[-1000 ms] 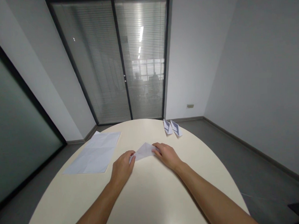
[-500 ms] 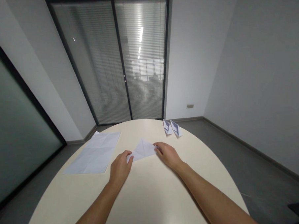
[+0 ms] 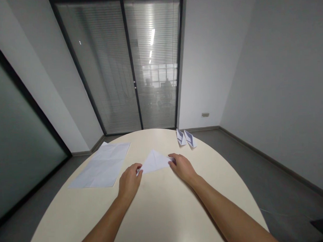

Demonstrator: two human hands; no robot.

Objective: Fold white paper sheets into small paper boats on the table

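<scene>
A white folded sheet of paper (image 3: 154, 161), roughly triangular with its point away from me, is held between my two hands over the middle of the table. Its left corner is pinched by my left hand (image 3: 130, 176), thumb and fingers closed round it. My right hand (image 3: 181, 166) grips the opposite corner in the same way. A crease runs down from the peak of the paper. The fingers hide both outer corners.
On the round cream table (image 3: 160, 206), flat creased white sheets (image 3: 101, 166) lie to the left. Two folded paper boats (image 3: 181, 138) stand side by side near the far right edge. Beyond the table is a glass partition (image 3: 118, 65) with blinds.
My hands have moved slightly apart, the right one a little to the right. The folded paper between them looks a bit wider and flatter at its lower edge.
</scene>
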